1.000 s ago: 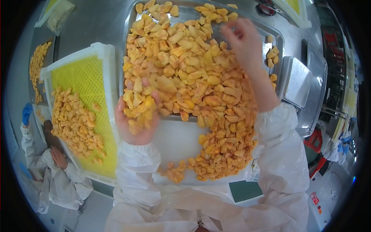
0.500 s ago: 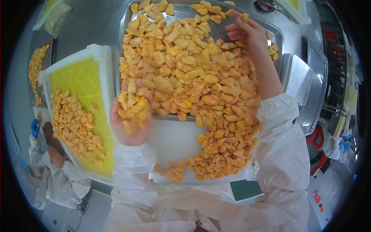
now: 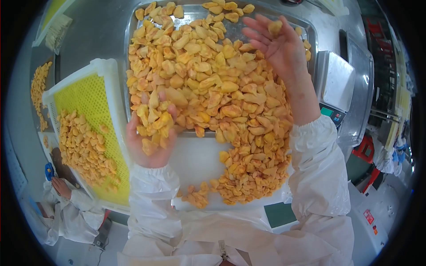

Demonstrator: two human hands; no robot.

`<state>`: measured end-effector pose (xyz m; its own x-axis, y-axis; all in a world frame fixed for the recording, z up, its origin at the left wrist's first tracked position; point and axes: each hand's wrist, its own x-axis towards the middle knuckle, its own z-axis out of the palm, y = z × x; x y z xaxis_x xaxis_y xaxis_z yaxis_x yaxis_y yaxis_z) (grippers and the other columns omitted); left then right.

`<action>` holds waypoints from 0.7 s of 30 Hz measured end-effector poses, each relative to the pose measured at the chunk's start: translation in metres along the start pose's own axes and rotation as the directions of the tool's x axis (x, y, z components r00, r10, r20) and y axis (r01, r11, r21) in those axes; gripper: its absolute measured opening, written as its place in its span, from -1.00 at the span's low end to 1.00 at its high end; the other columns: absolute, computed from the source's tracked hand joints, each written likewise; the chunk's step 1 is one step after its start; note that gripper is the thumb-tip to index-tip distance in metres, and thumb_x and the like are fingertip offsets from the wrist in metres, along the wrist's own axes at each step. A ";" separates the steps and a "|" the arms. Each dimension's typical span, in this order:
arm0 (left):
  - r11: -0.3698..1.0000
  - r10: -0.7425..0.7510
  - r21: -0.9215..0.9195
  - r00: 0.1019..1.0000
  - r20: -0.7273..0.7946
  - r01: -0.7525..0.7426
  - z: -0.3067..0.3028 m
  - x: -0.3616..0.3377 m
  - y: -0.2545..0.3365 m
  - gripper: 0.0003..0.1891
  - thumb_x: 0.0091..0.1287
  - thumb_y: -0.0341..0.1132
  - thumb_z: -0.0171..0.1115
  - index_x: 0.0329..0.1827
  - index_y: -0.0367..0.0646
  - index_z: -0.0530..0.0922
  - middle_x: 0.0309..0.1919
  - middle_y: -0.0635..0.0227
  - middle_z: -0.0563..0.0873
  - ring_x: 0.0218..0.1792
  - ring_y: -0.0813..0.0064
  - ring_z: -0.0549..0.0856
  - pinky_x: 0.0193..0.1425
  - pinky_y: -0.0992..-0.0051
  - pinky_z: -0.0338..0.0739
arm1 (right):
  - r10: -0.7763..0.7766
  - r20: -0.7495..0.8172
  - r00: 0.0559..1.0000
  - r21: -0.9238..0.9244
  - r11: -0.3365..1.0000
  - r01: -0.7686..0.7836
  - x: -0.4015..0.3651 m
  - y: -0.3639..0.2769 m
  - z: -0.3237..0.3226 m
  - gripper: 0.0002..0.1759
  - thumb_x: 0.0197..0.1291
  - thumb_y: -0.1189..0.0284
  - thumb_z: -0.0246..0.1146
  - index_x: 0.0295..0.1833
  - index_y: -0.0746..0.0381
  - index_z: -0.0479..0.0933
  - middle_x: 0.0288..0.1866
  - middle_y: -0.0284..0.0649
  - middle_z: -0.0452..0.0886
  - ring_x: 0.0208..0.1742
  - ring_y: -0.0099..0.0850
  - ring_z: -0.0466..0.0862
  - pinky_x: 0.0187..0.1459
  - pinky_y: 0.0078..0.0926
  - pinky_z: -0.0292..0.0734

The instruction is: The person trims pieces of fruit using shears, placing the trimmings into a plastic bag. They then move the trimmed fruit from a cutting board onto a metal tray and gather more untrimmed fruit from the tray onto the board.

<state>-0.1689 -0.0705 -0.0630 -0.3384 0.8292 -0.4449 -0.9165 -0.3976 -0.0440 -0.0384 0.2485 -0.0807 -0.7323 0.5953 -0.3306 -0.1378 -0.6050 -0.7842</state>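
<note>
My left hand (image 3: 151, 150) is cupped palm up, holding several yellow-orange fruit pieces (image 3: 153, 117) just above the near left edge of a metal tray (image 3: 131, 57). A thick heap of similar fruit pieces (image 3: 208, 80) covers much of that tray. Over its far right part, my right hand (image 3: 277, 44) is turned palm up with its fingers stretched out. One fruit piece (image 3: 275, 28) rests at its thumb. More pieces (image 3: 253, 173) spill from the tray's near side onto a white board (image 3: 195, 155).
To the left, a white-rimmed crate (image 3: 113, 88) with a yellow mesh bottom holds a fruit heap. A scale (image 3: 337, 82) stands right of the metal tray. At far left are a co-worker's blue-gloved hand (image 3: 49, 170) and bare hand (image 3: 62, 188).
My right hand has turned its palm up and spread its fingers, keeping the fruit piece at the thumb. My left hand stays cupped around its pieces. The view has shifted slightly.
</note>
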 end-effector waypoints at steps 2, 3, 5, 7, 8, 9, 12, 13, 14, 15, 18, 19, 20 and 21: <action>1.000 0.026 0.001 0.999 -0.028 -0.026 -0.002 -0.002 0.000 -0.50 0.47 -0.12 -0.07 0.46 0.06 0.25 0.43 0.26 0.28 0.29 0.07 0.38 -0.06 0.04 0.70 | -0.130 -0.120 0.984 -0.421 0.905 0.069 0.002 0.001 -0.001 -0.60 0.33 0.32 0.06 0.16 0.35 0.51 0.16 -0.01 0.61 0.09 -0.17 0.65 0.01 -0.39 0.59; 1.000 0.026 0.011 0.999 -0.020 -0.025 -0.004 -0.002 0.001 -0.50 0.47 -0.12 -0.06 0.45 0.06 0.26 0.42 0.26 0.29 0.29 0.06 0.39 -0.07 0.05 0.70 | -0.249 -0.124 0.961 -0.702 0.706 0.093 0.007 0.001 -0.002 -0.66 0.29 0.34 0.13 0.07 0.30 0.57 0.12 -0.06 0.64 0.06 -0.20 0.66 -0.02 -0.38 0.58; 0.999 0.034 0.034 0.999 -0.022 -0.034 -0.005 -0.002 0.001 -0.51 0.46 -0.12 -0.05 0.43 0.05 0.28 0.41 0.25 0.31 0.27 0.06 0.41 -0.07 0.09 0.71 | -0.486 0.059 0.872 -0.950 0.240 0.198 0.027 0.004 -0.008 -0.73 0.22 0.34 0.22 -0.04 0.24 0.64 0.02 -0.16 0.68 -0.03 -0.29 0.67 -0.06 -0.38 0.56; 0.997 0.053 0.063 0.998 -0.041 -0.051 -0.005 -0.002 0.000 -0.53 0.45 -0.13 -0.04 0.41 0.04 0.31 0.39 0.24 0.33 0.25 0.06 0.43 -0.08 0.14 0.71 | -0.621 0.381 0.685 -0.919 -0.175 0.352 0.055 0.009 -0.011 -0.74 0.18 0.31 0.27 -0.08 0.20 0.67 -0.09 -0.23 0.70 -0.13 -0.41 0.68 -0.08 -0.41 0.54; 0.997 0.047 0.069 0.997 -0.057 -0.043 -0.003 -0.002 0.000 -0.53 0.45 -0.13 -0.04 0.40 0.05 0.32 0.38 0.24 0.34 0.24 0.06 0.44 -0.08 0.14 0.71 | -0.598 0.435 0.674 -0.898 -0.235 0.371 0.059 0.013 -0.009 -0.75 0.13 0.36 0.26 -0.12 0.24 0.66 -0.19 -0.16 0.70 -0.16 -0.28 0.66 -0.07 -0.35 0.54; 0.997 0.040 0.073 0.997 -0.071 -0.035 -0.001 -0.001 -0.001 -0.54 0.45 -0.14 -0.03 0.40 0.05 0.33 0.38 0.25 0.35 0.23 0.05 0.45 -0.07 0.15 0.70 | -0.571 0.488 0.660 -0.873 -0.296 0.389 0.063 0.012 0.004 -0.75 0.07 0.40 0.24 -0.15 0.29 0.64 -0.29 -0.10 0.69 -0.19 -0.14 0.65 -0.05 -0.28 0.54; 0.998 0.026 0.054 0.996 -0.090 -0.021 0.003 0.001 -0.002 -0.55 0.43 -0.13 -0.01 0.37 0.06 0.36 0.37 0.26 0.37 0.22 0.05 0.46 -0.08 0.16 0.67 | -0.475 0.539 0.695 -0.834 -0.417 0.361 0.069 0.021 0.004 -0.77 0.11 0.37 0.26 -0.16 0.24 0.65 -0.31 -0.18 0.68 -0.24 -0.27 0.64 -0.10 -0.38 0.53; 0.999 0.027 0.041 0.996 -0.088 -0.023 0.004 0.002 -0.002 -0.55 0.43 -0.13 0.00 0.36 0.06 0.37 0.36 0.26 0.37 0.22 0.05 0.46 -0.09 0.16 0.66 | -0.443 0.541 0.715 -0.824 -0.451 0.344 0.075 0.022 0.002 -0.78 0.16 0.33 0.28 -0.15 0.20 0.67 -0.27 -0.25 0.68 -0.25 -0.40 0.64 -0.13 -0.47 0.52; 0.999 0.036 0.028 0.995 -0.089 -0.034 0.004 0.002 -0.004 -0.54 0.41 -0.11 0.02 0.36 0.06 0.39 0.36 0.27 0.38 0.22 0.06 0.46 -0.10 0.15 0.61 | -0.419 0.388 0.820 -0.921 -0.202 0.333 0.082 0.019 -0.003 -0.78 0.17 0.32 0.25 -0.13 0.19 0.66 -0.27 -0.22 0.68 -0.22 -0.34 0.65 -0.11 -0.41 0.52; 1.000 0.027 0.002 0.996 -0.082 -0.027 0.004 0.003 -0.004 -0.54 0.41 -0.10 0.02 0.36 0.07 0.38 0.36 0.27 0.38 0.22 0.06 0.46 -0.10 0.15 0.61 | -0.345 0.235 0.908 -0.962 0.053 0.269 0.084 0.011 -0.003 -0.77 0.18 0.32 0.22 -0.12 0.17 0.66 -0.27 -0.19 0.69 -0.19 -0.27 0.65 -0.10 -0.36 0.53; 1.000 0.019 -0.023 0.996 -0.083 -0.021 0.004 0.005 -0.004 -0.53 0.41 -0.10 0.02 0.37 0.09 0.36 0.37 0.27 0.37 0.22 0.08 0.47 -0.11 0.15 0.61 | -0.318 0.111 0.942 -0.939 0.276 0.204 0.107 -0.012 0.009 -0.68 0.11 0.25 0.20 -0.20 0.28 0.65 -0.28 -0.07 0.70 -0.17 -0.06 0.65 -0.04 -0.23 0.54; 1.000 0.028 0.000 0.994 -0.101 -0.028 0.005 0.004 -0.003 -0.53 0.41 -0.10 0.02 0.38 0.10 0.35 0.37 0.26 0.37 0.22 0.08 0.47 -0.12 0.14 0.62 | -0.359 0.115 0.926 -0.937 0.270 0.221 0.111 -0.023 0.023 -0.62 0.07 0.21 0.20 -0.24 0.34 0.64 -0.28 -0.02 0.70 -0.18 0.01 0.65 -0.02 -0.18 0.54; 0.999 0.035 0.025 0.992 -0.123 -0.033 0.006 0.002 -0.003 -0.53 0.41 -0.10 0.02 0.38 0.11 0.35 0.36 0.26 0.37 0.21 0.09 0.47 -0.12 0.13 0.64 | -0.431 0.120 0.894 -0.992 -0.084 0.093 0.118 -0.028 0.041 -0.46 0.12 0.01 0.14 -0.26 0.32 0.66 -0.21 0.02 0.71 -0.12 -0.02 0.67 -0.01 -0.18 0.53; 0.999 0.043 0.035 0.991 -0.124 -0.039 0.005 0.000 -0.002 -0.53 0.41 -0.11 0.01 0.39 0.11 0.34 0.36 0.25 0.37 0.22 0.09 0.46 -0.13 0.14 0.66 | -0.359 0.104 0.927 -0.977 -0.211 0.028 0.124 -0.030 0.055 -0.47 0.13 0.00 0.14 -0.24 0.30 0.67 -0.21 0.02 0.71 -0.10 -0.05 0.68 -0.01 -0.19 0.53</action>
<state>-0.1683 -0.0675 -0.0588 -0.3482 0.7561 -0.5541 -0.9096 -0.4154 0.0048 -0.1622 0.3112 -0.0696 -0.6990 0.7145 0.0298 0.6603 0.6609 -0.3565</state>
